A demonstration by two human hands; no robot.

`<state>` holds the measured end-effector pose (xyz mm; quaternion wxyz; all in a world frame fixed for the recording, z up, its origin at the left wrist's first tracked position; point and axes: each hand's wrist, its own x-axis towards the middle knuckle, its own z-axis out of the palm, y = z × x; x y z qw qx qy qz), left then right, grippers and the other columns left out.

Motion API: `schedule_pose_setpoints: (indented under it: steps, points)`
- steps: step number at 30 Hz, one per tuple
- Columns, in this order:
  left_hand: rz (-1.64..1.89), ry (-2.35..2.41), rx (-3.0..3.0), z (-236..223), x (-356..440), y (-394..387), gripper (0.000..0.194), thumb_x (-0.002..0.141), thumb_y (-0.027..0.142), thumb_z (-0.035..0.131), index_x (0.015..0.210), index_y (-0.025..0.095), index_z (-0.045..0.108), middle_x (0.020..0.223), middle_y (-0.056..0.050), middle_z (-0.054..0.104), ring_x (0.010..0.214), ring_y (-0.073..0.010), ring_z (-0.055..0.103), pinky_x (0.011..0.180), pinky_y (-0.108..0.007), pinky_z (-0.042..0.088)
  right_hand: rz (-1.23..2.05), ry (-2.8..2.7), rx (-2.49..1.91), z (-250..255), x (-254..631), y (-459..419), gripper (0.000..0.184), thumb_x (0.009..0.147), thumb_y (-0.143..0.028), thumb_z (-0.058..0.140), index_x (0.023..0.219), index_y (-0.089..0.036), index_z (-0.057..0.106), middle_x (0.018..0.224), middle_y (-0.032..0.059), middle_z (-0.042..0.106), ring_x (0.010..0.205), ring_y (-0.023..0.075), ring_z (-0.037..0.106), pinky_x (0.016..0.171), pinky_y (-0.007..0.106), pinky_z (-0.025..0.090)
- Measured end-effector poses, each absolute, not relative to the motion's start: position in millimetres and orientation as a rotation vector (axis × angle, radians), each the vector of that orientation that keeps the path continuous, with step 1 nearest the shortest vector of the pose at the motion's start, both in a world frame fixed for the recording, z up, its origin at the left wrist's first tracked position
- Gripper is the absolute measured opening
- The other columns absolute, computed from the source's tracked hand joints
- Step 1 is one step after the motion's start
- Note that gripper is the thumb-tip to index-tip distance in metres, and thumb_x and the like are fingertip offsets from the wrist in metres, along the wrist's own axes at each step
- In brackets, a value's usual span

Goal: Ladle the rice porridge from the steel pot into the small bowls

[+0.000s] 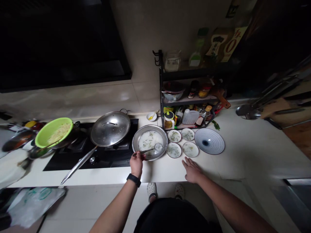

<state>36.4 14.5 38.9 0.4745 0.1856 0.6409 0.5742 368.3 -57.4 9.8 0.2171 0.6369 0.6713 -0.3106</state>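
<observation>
Steel spoon (157,147): bowl in white liquid flecked green, inside a round steel basin (150,129).
Left hand (136,163): closed around the spoon's handle.
Right hand (192,170): open, fingers spread, on the white table (243,155), just beside four small green-flecked plates (174,136).
Writing: large red "0" on a cream box (230,42); rest unreadable.

Look at that shine: a steel spoon (145,151) over a polished steel basin (150,142), a glossy green plastic bowl (53,132), and a smooth white countertop (165,171)!
</observation>
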Motion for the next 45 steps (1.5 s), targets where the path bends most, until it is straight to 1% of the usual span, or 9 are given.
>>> schedule_pose_setpoints:
  steps: [3, 11, 22, 26, 31, 35, 39, 42, 45]
  points:
    - [1.415, 1.563, 0.464, 50, 38, 18, 0.016, 0.092, 0.028, 0.062, 0.100, 0.014, 0.061, 0.068, -0.008, 0.073, 0.062, -0.0233, 0.075, 0.067, -0.038, 0.063, -0.867, 1.859, 1.776, 9, 368, -58, 0.104, 0.071, -0.024, 0.063, 0.163, -0.015, 0.017, 0.172, 0.0132, -0.002, 0.158, 0.0340, 0.000, 0.125, 0.046, 0.006]
    - [1.457, 1.546, 0.545, 70, 38, 26, 0.029, 0.089, 0.037, 0.067, 0.104, 0.013, 0.061, 0.072, -0.009, 0.075, 0.069, -0.0247, 0.077, 0.070, -0.038, 0.064, -0.850, 1.875, 1.766, 9, 368, -58, 0.104, 0.070, -0.026, 0.063, 0.163, -0.015, 0.018, 0.172, 0.0141, -0.002, 0.158, 0.0342, 0.001, 0.124, 0.046, 0.008]
    - [1.466, 1.510, 0.484, 85, 36, 29, 0.026, 0.087, 0.033, 0.067, 0.101, 0.012, 0.060, 0.071, -0.009, 0.074, 0.068, -0.0253, 0.077, 0.072, -0.041, 0.064, -0.818, 1.857, 1.756, 5, 368, -58, 0.103, 0.071, -0.028, 0.061, 0.163, -0.017, 0.017, 0.172, 0.0129, -0.004, 0.158, 0.0327, 0.000, 0.124, 0.046, 0.010]
    - [1.471, 1.524, 0.518, 93, 36, 30, 0.027, 0.087, 0.034, 0.066, 0.102, 0.012, 0.060, 0.070, -0.008, 0.074, 0.068, -0.0259, 0.077, 0.071, -0.042, 0.065, -0.827, 1.852, 1.758, 4, 368, -58, 0.105, 0.070, -0.027, 0.061, 0.164, -0.016, 0.015, 0.172, 0.0119, -0.004, 0.158, 0.0330, 0.000, 0.124, 0.047, 0.009]
    - [1.453, 1.545, 0.542, 109, 41, 29, 0.028, 0.088, 0.034, 0.065, 0.104, 0.011, 0.061, 0.071, -0.009, 0.075, 0.068, -0.0259, 0.077, 0.073, -0.042, 0.065, -0.861, 1.868, 1.767, 8, 367, -58, 0.104, 0.070, -0.027, 0.063, 0.163, -0.014, 0.017, 0.172, 0.0134, -0.003, 0.158, 0.0346, 0.000, 0.124, 0.047, 0.008]
    - [1.435, 1.512, 0.576, 119, 50, 26, 0.032, 0.088, 0.037, 0.067, 0.104, 0.010, 0.061, 0.071, -0.010, 0.075, 0.070, -0.0271, 0.077, 0.071, -0.043, 0.066, -0.854, 1.863, 1.768, 10, 367, -58, 0.103, 0.071, -0.026, 0.063, 0.163, -0.014, 0.017, 0.172, 0.0140, -0.003, 0.158, 0.0341, 0.001, 0.124, 0.046, 0.009]
    - [1.401, 1.477, 0.656, 121, 60, 20, 0.039, 0.087, 0.044, 0.069, 0.106, 0.010, 0.061, 0.074, -0.011, 0.075, 0.074, -0.0286, 0.078, 0.070, -0.043, 0.066, -0.839, 1.865, 1.774, 8, 367, -58, 0.104, 0.071, -0.027, 0.063, 0.163, -0.015, 0.017, 0.172, 0.0140, -0.002, 0.158, 0.0336, 0.001, 0.124, 0.046, 0.010]
    - [1.361, 1.454, 0.665, 116, 70, 16, 0.041, 0.087, 0.045, 0.069, 0.106, 0.009, 0.062, 0.073, -0.011, 0.075, 0.071, -0.0277, 0.078, 0.069, -0.042, 0.066, -0.832, 1.869, 1.770, 6, 368, -59, 0.104, 0.071, -0.029, 0.063, 0.163, -0.017, 0.016, 0.172, 0.0121, -0.002, 0.158, 0.0330, 0.000, 0.124, 0.048, 0.009]
    - [1.309, 1.460, 0.697, 107, 80, 11, 0.043, 0.087, 0.048, 0.068, 0.106, 0.010, 0.062, 0.071, -0.011, 0.075, 0.068, -0.0265, 0.077, 0.068, -0.040, 0.065, -0.838, 1.885, 1.771, 5, 369, -59, 0.104, 0.071, -0.029, 0.063, 0.163, -0.015, 0.017, 0.172, 0.0129, -0.002, 0.158, 0.0336, 0.000, 0.124, 0.047, 0.009]
